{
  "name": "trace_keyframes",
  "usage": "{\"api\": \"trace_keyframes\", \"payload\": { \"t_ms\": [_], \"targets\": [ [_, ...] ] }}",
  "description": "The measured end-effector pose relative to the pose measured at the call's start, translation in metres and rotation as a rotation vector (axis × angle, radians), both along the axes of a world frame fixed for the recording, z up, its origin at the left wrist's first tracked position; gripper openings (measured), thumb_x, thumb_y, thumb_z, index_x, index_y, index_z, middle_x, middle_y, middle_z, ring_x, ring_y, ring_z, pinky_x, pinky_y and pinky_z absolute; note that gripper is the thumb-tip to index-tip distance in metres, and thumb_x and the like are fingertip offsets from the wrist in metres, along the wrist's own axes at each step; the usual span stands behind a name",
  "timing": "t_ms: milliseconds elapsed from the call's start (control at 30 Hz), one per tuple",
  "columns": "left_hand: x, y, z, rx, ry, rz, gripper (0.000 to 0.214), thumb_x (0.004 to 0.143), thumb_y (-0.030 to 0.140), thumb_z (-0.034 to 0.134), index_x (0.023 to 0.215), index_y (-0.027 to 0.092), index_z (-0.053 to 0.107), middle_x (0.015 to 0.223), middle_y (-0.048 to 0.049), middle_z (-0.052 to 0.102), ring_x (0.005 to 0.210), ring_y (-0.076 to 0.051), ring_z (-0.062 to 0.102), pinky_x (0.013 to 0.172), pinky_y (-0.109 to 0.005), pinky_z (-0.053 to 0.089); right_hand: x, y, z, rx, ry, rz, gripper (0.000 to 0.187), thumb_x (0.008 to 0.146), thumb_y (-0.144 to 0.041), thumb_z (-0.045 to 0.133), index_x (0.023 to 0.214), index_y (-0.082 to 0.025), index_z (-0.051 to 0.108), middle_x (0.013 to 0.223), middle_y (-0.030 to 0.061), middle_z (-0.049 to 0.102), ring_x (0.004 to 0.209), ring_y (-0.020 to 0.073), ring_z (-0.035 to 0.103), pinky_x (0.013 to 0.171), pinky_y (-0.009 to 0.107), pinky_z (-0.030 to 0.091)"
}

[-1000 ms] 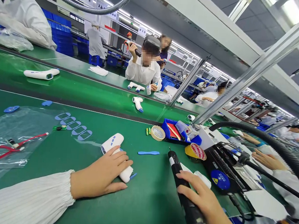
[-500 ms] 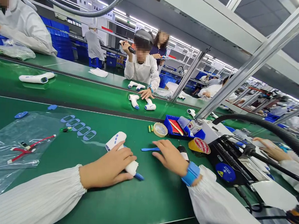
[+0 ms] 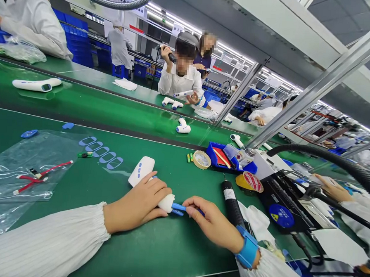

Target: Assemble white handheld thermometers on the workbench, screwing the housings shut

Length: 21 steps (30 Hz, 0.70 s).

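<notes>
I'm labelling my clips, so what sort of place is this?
Likely a factory assembly line: a white device lies under the left hand, similar ones lie on what looks like a conveyor, and people in white are beyond it.

Gripping a white device [image 3: 142,169] against the table [image 3: 135,260] with the left hand [image 3: 142,202], pinching a blue stick [image 3: 179,207] in the right hand [image 3: 214,222], right at the handle's end, beside a jutting blue flap [image 3: 177,213]! Over toward the table's far edge: a tape roll [image 3: 201,160], green batteries [image 3: 189,157], a blue bin [image 3: 213,160]. Just beyond the right hand, a black screwdriver [image 3: 232,205]! Off left, a clear bag [image 3: 13,162].
</notes>
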<state>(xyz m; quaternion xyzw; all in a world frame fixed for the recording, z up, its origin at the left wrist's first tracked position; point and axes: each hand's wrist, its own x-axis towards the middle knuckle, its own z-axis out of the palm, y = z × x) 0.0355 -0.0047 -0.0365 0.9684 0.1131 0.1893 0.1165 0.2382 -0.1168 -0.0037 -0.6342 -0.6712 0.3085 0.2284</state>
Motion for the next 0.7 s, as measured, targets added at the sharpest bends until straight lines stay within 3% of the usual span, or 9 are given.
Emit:
{"api": "trace_keyframes", "payload": {
  "t_ms": [267,433,700],
  "targets": [
    [0.008,0.001,-0.001,0.085,0.07,0.043,0.035,0.087,0.041,0.051,0.108,0.013,0.053,0.097,-0.0088,0.06,0.094,-0.024,0.054,0.098,-0.046,0.031,-0.011,0.032,-0.007,-0.046,-0.24,0.132,0.016,0.09,-0.021,0.044,0.088,-0.018,0.059,0.079,-0.0005,0.062,0.072,0.0123,0.055,0.066,0.021,0.04],
    [0.016,0.004,0.006,0.013,0.137,0.1,0.031,0.086,0.039,0.052,0.103,0.013,0.056,0.096,-0.0098,0.059,0.088,-0.026,0.053,0.081,-0.04,0.039,-0.012,0.051,0.006,-0.098,-0.408,0.168,0.015,0.087,-0.017,0.047,0.08,-0.02,0.06,0.071,-0.0013,0.062,0.065,0.0125,0.054,0.058,0.021,0.035],
    [0.019,0.006,0.01,-0.068,0.151,0.116,0.032,0.085,0.039,0.053,0.105,0.015,0.055,0.094,-0.008,0.059,0.087,-0.025,0.052,0.081,-0.04,0.036,-0.027,0.054,0.029,-0.142,-0.708,0.156,0.016,0.086,-0.021,0.048,0.083,-0.02,0.063,0.078,0.0052,0.068,0.073,0.0211,0.062,0.051,0.026,0.025]
  ]
}}
